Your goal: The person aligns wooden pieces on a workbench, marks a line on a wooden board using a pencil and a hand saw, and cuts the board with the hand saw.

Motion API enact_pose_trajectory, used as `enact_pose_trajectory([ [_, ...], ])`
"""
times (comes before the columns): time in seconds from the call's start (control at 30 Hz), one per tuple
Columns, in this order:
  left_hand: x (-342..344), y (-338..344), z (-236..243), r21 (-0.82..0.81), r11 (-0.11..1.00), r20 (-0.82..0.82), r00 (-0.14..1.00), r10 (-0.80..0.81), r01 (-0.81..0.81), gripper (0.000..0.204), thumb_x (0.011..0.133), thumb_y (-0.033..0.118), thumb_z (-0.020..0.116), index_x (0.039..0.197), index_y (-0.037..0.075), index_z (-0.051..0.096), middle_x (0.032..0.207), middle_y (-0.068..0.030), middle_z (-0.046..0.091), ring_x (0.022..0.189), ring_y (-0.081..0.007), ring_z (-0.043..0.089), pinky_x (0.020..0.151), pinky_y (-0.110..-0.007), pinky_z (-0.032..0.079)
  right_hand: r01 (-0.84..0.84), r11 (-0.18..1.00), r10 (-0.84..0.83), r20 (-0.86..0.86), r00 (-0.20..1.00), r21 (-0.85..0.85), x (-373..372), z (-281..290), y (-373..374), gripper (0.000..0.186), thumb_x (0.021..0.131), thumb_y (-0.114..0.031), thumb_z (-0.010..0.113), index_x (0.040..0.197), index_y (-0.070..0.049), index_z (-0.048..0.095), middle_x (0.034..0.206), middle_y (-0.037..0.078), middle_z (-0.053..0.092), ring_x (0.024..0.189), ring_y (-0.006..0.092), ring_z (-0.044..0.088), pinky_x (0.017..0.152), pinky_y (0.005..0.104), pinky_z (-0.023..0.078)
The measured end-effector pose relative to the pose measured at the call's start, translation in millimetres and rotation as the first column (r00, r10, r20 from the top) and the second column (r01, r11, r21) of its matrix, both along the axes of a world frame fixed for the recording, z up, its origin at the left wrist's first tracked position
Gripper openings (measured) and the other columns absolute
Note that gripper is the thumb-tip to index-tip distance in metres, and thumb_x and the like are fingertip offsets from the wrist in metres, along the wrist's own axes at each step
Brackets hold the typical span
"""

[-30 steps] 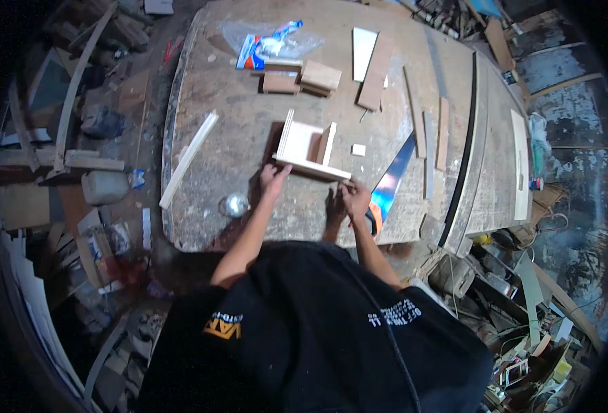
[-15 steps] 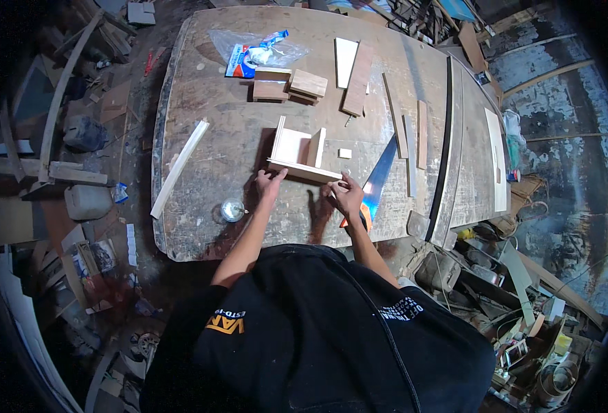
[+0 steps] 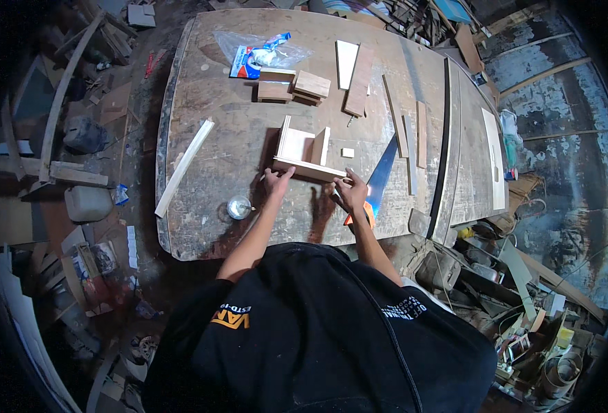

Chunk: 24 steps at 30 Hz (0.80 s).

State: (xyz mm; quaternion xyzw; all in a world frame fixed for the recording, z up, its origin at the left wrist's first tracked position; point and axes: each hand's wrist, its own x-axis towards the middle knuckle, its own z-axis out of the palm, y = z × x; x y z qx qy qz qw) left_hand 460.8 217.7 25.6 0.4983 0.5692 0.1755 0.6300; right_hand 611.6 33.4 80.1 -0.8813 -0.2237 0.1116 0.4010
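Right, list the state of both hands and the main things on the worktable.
Pale wooden box-shaped assembly: top and far side open.
Left hand: touching its near left corner.
Right hand: fingers bent at its near right end.
Long orange-handled metal handsaw: lying flat, unheld.
Clear round container: unheld, contents unclear.
Clear blue-printed plastic bag: crumpled.
Long pale wooden strip: lying flat.
Small pale rectangular block: lying loose.

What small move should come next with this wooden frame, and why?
Perhaps a gentle nudge to align the front board: the left hand and right hand are at its opposite ends, and its right end juts past the upright piece.
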Motion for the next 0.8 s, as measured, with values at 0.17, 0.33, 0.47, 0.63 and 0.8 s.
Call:
enact_pose_trajectory([
  [0.17, 2.1, 0.3, 6.6, 0.001, 1.0, -0.022, 1.0, -0.022, 0.022, 0.106, 0.07, 0.038, 0.089, 0.145, -0.009, 0.031, 0.132, -0.0258, 0.057, 0.119, -0.0331, 0.059, 0.101, -0.04, 0.049, -0.012, 1.0, 0.012, 0.028, 1.0, 0.008, 3.6, -4.0, -1.8, 0.059, 0.078, -0.025, 0.084, 0.129, -0.002, 0.064, 0.113, 0.018, 0.071, 0.092, 0.0208, 0.072, 0.079, 0.0323, 0.058],
  [0.33, -1.3, -0.9, 17.4, -0.054, 0.998, 0.073, 0.997, -0.035, 0.039, 0.11, 0.072, 0.043, 0.088, 0.148, -0.009, 0.028, 0.136, -0.0254, 0.056, 0.124, -0.0336, 0.057, 0.104, -0.041, 0.046, -0.006, 1.0, 0.006, -0.008, 1.0, 0.019, 2.8, -6.6, -0.6, 0.061, 0.078, -0.023, 0.084, 0.131, -0.002, 0.062, 0.113, 0.018, 0.071, 0.095, 0.0206, 0.072, 0.081, 0.0318, 0.058],
  [0.47, -2.0, 0.3, 27.8, -0.056, 0.996, 0.042, 0.997, -0.067, 0.07, 0.112, 0.072, 0.043, 0.088, 0.149, -0.009, 0.025, 0.137, -0.0254, 0.055, 0.125, -0.0334, 0.056, 0.105, -0.041, 0.045, -0.002, 0.999, 0.002, 0.002, 1.0, 0.048, 3.8, -4.3, 1.5, 0.059, 0.076, -0.029, 0.084, 0.127, -0.005, 0.066, 0.11, 0.019, 0.071, 0.098, 0.0279, 0.072, 0.085, 0.0373, 0.056],
  [0.63, -0.9, 1.3, 15.7, -0.001, 1.0, 0.045, 0.999, 0.025, -0.025, 0.105, 0.069, 0.036, 0.091, 0.143, -0.011, 0.033, 0.125, -0.0225, 0.063, 0.114, -0.0293, 0.062, 0.097, -0.037, 0.051, -0.059, 0.994, 0.066, 0.083, 0.994, -0.089, 4.4, 9.9, 10.4, 0.061, 0.076, -0.028, 0.084, 0.13, -0.007, 0.064, 0.116, 0.019, 0.07, 0.1, 0.0235, 0.072, 0.087, 0.0343, 0.056],
  [0.8, -3.6, 0.0, 16.8, 0.029, 0.999, 0.035, 0.999, 0.024, -0.025, 0.105, 0.069, 0.036, 0.091, 0.144, -0.011, 0.033, 0.113, -0.016, 0.066, 0.103, -0.0246, 0.064, 0.09, -0.036, 0.051, -0.07, 0.981, 0.116, 0.258, 0.959, -0.181, -6.0, 24.4, 15.6, 0.057, 0.074, -0.033, 0.084, 0.124, -0.01, 0.069, 0.114, 0.015, 0.07, 0.104, 0.0284, 0.069, 0.09, 0.0379, 0.054],
])
